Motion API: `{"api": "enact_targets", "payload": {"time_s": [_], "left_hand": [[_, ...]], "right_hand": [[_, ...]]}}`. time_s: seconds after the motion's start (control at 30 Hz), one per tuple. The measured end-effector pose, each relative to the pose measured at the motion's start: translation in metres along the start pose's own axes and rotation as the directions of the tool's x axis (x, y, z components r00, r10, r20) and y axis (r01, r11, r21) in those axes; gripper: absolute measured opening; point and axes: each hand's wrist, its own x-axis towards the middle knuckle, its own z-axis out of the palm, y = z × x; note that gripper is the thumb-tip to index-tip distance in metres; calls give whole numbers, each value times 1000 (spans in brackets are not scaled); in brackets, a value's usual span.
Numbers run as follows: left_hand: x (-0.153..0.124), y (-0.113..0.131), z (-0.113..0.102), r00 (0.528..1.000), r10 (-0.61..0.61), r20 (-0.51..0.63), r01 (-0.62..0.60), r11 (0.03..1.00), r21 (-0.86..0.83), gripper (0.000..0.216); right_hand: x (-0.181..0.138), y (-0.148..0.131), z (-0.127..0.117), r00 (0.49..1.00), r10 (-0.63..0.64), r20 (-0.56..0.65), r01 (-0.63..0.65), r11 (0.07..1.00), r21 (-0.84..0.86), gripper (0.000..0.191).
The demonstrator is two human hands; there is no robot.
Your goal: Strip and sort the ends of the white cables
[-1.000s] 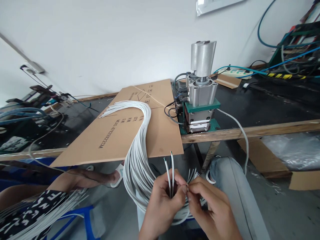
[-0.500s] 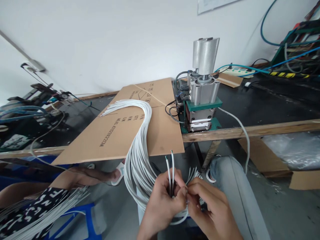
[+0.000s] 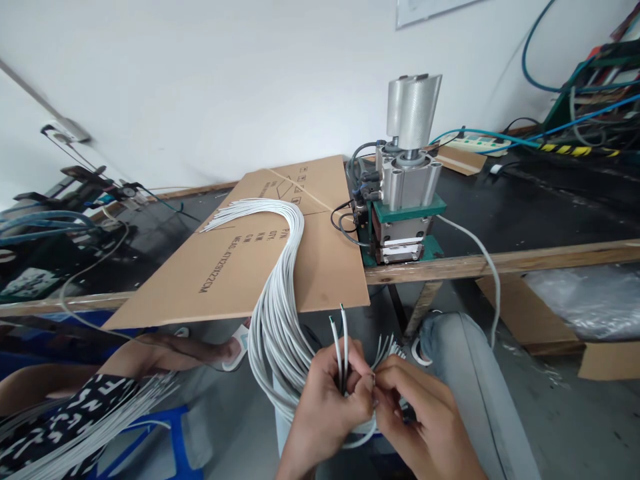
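Note:
Two white cables (image 3: pixel 345 347) with dark green tips stick up from my left hand (image 3: pixel 333 400), whose fingers are closed around them. My right hand (image 3: pixel 417 410) is pinched close against the left thumb and fingertips. Between the fingertips is a small thin end, too small to make out fully. Beside my left hand hangs a thick bundle of white cables (image 3: pixel 280 307), which curves up over a cardboard sheet (image 3: pixel 330 267). More white cable ends (image 3: pixel 387 347) show behind my right hand.
A pneumatic machine (image 3: pixel 407 173) with two silver cylinders stands at the edge of the black workbench (image 3: pixel 510 220). Another person's leg (image 3: pixel 165 360) and a blue stool (image 3: pixel 177 440) are at lower left, with more cables across the lap. Cardboard and plastic wrap (image 3: pixel 590 300) lie under the bench.
The two upright cable tips have shifted very slightly down and left. Both hands stay pinched together in nearly the same place.

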Motion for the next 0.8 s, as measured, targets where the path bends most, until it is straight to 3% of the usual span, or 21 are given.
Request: {"api": "enact_targets", "payload": {"time_s": [0.13,0.4,0.63,0.8], "left_hand": [[-2,-3,2,998,37,-49,-35,999,26,16],[-4,-1,12,989,-3,-149,23,991,134,19],[-3,2,5,992,-69,-103,77,994,74,16],[-4,2,3,991,-91,-99,93,996,16,21]], "right_hand": [[-1,1,1,1000,-4,-21,3,1000,-17,23],[-4,6,5,994,-82,-76,75,993,-89,19],[-4,7,4,994,109,-7,-106,980,170,25],[-3,6,3,992,126,-7,-121,966,231,23]]}}
